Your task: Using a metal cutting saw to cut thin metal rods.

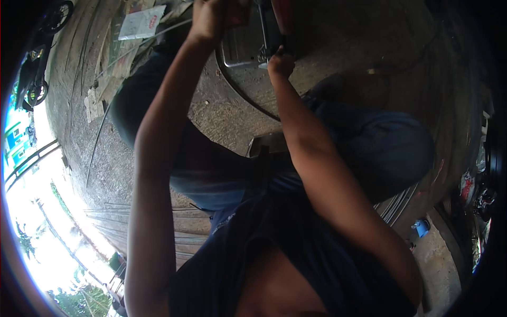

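Note:
A machine with a pale-edged metal base (240, 64) and dark and red upper parts stands on the floor ahead of me, cut off by the top edge. My right hand (281, 64) is closed on a small dark handle at the machine's near end, beside a metal rod (263, 26). A red part (283, 17) rises just beyond that hand. My left hand (207, 22) reaches to the far left side of the machine, next to another dark red part (237, 13). Its fingers run out of the picture, so what they touch is hidden.
A black cable (240, 92) curves from the machine toward my legs. Long thin rods (404, 203) lie at right. A white printed sheet (141, 23) lies at far left, near a thin bar (142, 45). A blue object (421, 227) sits at lower right; a motorcycle (37, 68) stands far left.

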Demonstrator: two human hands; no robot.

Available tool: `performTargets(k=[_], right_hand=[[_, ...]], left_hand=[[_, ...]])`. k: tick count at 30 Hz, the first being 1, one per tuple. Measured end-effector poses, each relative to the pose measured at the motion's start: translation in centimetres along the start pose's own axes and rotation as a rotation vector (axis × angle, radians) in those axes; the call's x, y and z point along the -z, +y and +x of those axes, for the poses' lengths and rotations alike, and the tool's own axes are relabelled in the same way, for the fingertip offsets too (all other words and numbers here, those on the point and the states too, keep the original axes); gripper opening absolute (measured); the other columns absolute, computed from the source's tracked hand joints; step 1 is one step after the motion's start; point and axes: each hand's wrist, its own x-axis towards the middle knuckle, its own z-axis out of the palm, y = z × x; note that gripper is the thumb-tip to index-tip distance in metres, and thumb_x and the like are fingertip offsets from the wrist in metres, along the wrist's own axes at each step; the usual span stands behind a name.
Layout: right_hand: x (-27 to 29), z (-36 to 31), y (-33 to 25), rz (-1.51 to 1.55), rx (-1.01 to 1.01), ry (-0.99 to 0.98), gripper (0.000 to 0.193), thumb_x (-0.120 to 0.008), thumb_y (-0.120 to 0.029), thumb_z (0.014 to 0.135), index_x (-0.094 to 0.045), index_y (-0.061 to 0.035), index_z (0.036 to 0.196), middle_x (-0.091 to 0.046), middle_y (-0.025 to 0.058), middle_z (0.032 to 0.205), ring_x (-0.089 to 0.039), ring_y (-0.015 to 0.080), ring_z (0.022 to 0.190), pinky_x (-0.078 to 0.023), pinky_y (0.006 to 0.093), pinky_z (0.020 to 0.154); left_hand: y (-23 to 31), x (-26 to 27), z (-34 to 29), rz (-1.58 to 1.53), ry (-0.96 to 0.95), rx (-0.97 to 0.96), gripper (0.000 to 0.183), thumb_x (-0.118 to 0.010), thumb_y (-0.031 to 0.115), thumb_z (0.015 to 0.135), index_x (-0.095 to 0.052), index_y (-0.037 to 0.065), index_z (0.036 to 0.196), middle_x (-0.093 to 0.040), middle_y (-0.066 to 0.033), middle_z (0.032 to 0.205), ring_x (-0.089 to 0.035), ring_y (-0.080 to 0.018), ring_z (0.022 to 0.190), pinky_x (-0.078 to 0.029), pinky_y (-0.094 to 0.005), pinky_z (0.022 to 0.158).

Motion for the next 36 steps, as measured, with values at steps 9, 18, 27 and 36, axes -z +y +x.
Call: performTargets(k=[9,18,27,36], right_hand=[[11.0,5.9,-6.7,0.530,0.222,0.367,0.048,-0.058,-0.036,0.094,-0.059,0.0017,0.123,-0.063,0.0220,0.122,-0.059,0.0378,0.116,-0.047,0.0465,0.098],[15.4,1.0,-24.1,-0.042,0.830,0.104,0.054,-0.058,-0.036,0.093,-0.044,-0.0029,0.134,-0.055,0.0274,0.115,-0.061,0.0441,0.098,-0.052,0.0510,0.080],[17.4,3.1,-31.1,-0.155,0.889,0.016,0.071,-0.039,-0.047,0.099,-0.007,-0.0201,0.156,-0.047,0.0363,0.128,-0.061,0.0470,0.101,-0.052,0.0517,0.083],[16.9,2.7,-33.6,-0.224,0.931,0.192,0.057,-0.037,-0.043,0.101,-0.025,-0.0175,0.150,-0.056,0.0296,0.119,-0.062,0.0437,0.103,-0.052,0.0513,0.082]], left_hand=[[3.4,-1.1,0.8,0.251,0.079,0.205,0.031,-0.067,0.025,0.086,-0.060,0.001,0.104,-0.063,-0.0124,0.076,-0.063,-0.0238,0.059,-0.051,-0.0361,0.049],[5.6,-3.5,7.4,0.123,0.130,0.304,0.022,-0.067,0.030,0.085,-0.059,0.010,0.082,-0.048,-0.0043,0.061,-0.047,-0.0186,0.045,-0.037,-0.0344,0.040],[13.9,-5.1,13.6,0.255,0.017,0.450,0.022,-0.067,0.034,0.086,-0.063,0.013,0.082,-0.051,-0.0034,0.063,-0.045,-0.0171,0.049,-0.038,-0.0353,0.044],[12.5,-0.4,22.6,0.219,-0.322,0.508,0.037,-0.057,0.041,0.094,-0.058,0.016,0.068,-0.058,-0.0061,0.062,-0.056,-0.0194,0.058,-0.047,-0.0382,0.051]])
